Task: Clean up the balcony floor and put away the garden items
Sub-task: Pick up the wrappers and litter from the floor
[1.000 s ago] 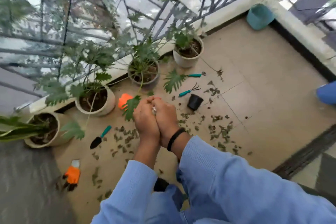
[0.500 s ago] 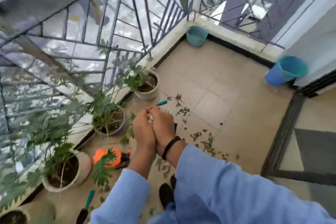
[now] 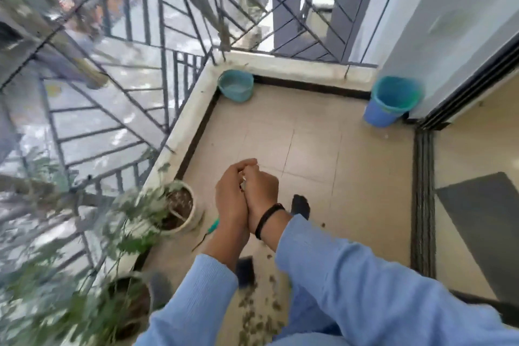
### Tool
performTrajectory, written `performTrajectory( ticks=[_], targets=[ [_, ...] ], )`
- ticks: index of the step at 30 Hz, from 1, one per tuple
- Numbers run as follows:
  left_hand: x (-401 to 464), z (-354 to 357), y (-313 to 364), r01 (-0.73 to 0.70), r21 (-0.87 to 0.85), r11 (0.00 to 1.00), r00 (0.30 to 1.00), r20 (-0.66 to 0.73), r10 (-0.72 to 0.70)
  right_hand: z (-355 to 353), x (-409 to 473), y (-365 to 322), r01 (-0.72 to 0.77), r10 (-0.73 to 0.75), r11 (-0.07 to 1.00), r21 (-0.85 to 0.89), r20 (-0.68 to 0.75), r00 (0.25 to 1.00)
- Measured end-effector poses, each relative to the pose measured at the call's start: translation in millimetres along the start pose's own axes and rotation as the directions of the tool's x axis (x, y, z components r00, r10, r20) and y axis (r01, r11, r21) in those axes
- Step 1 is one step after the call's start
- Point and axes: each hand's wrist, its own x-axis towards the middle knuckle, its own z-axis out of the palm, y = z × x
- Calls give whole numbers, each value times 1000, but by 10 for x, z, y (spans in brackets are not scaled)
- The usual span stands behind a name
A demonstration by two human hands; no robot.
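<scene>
My left hand (image 3: 230, 197) and right hand (image 3: 261, 188) are cupped together, heels touching, fingers curled over a small clump of leaf scraps (image 3: 243, 186) that shows only as a sliver in the gap between them. Judged step: carrying gathered debris to a bin. Two buckets stand ahead: a teal one (image 3: 236, 89) in the far corner by the railing, and a blue one (image 3: 389, 105) by the door frame, both well apart from my grip. The next move calls for keeping the palms sealed until over a rim, then parting them. More leaf litter (image 3: 252, 314) lies on the floor (image 3: 309, 135) below my sleeves. A potted plant (image 3: 177, 209) stands just left of my left wrist.
</scene>
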Motion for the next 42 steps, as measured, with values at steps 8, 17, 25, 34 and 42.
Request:
performTrajectory(
  ticks=[8, 17, 25, 34, 42],
  targets=[
    [1145, 1753, 874, 140, -63, 988, 986, 104, -133, -156, 1445, -1653, -77, 90, 987, 139, -93, 992],
    [1874, 2990, 1412, 238, -30, 971, 933, 286, -219, -456, 2309, -2776, 52, 43, 931, 361, -250, 967],
    [2289, 4104, 1580, 219, 188, 957, 835, 472, -284, -946, 3037, -3469, 152, 116, 806, 572, -404, 907],
    [2559, 5383, 1534, 3, 382, 924, 719, 641, -267, -1668, 3815, -4034, 315, 177, 661, 681, -549, 817],
    [2782, 6769, 808, 4, 564, 825, 708, 581, -401, -2689, 4877, -4122, 380, 275, 546, 747, -588, 761]
  ],
)
